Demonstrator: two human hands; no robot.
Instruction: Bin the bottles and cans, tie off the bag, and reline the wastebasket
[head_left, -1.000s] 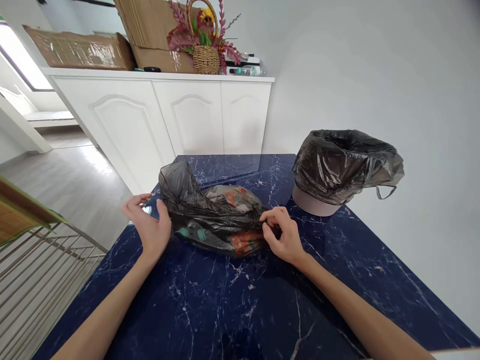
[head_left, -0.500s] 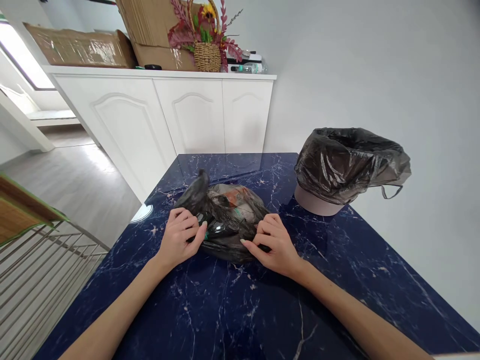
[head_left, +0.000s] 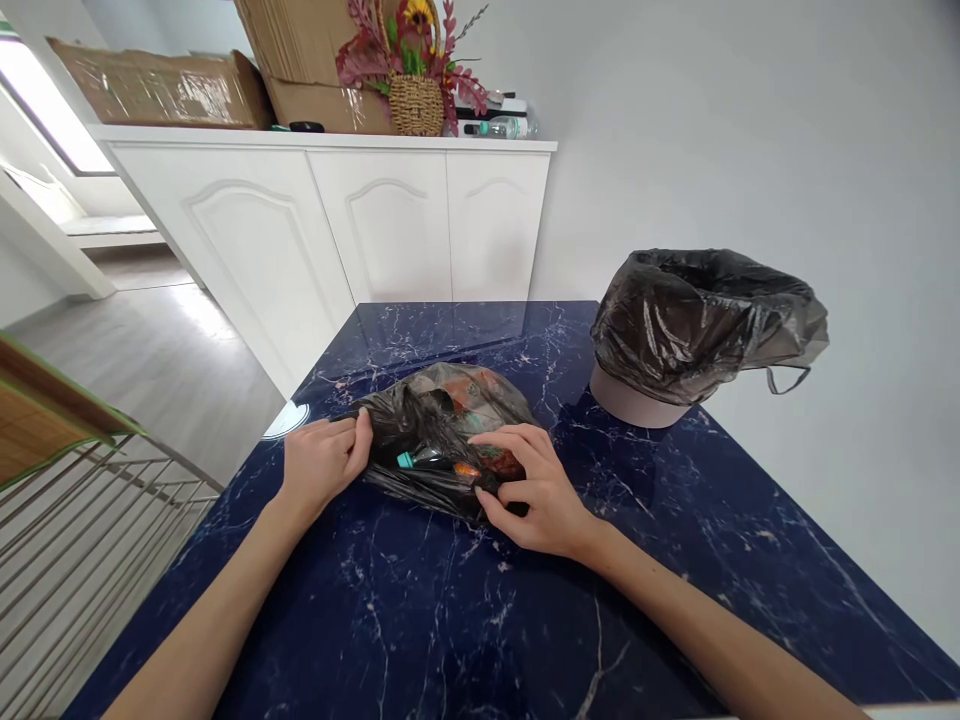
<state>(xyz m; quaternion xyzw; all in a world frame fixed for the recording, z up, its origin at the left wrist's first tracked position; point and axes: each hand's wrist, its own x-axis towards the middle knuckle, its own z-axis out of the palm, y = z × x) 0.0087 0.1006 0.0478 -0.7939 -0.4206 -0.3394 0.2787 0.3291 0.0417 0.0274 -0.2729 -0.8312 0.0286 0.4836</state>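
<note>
A thin black plastic bag [head_left: 420, 415] with items inside lies on the dark blue marbled table [head_left: 420, 620]. Through its front part show a bottle with a teal cap [head_left: 406, 460] and something orange. My left hand [head_left: 324, 462] is closed on the left edge of the bag and pulls it out sideways. At the bag's right side, my right hand [head_left: 534, 490] pinches the plastic between thumb and fingers, with the index finger stretched over the bag.
A light bin [head_left: 637, 400] lined with a black bag [head_left: 675, 320] stands at the table's back right, by the wall. Behind the table is a white cabinet [head_left: 397, 215] with cardboard boxes and a flower basket [head_left: 416, 105]. A metal rack [head_left: 112, 540] stands left.
My left hand has moved left, stretching the bag's edge. The raised dark flap at the bag's left has come down, and the teal cap shows more. My right index finger has extended.
</note>
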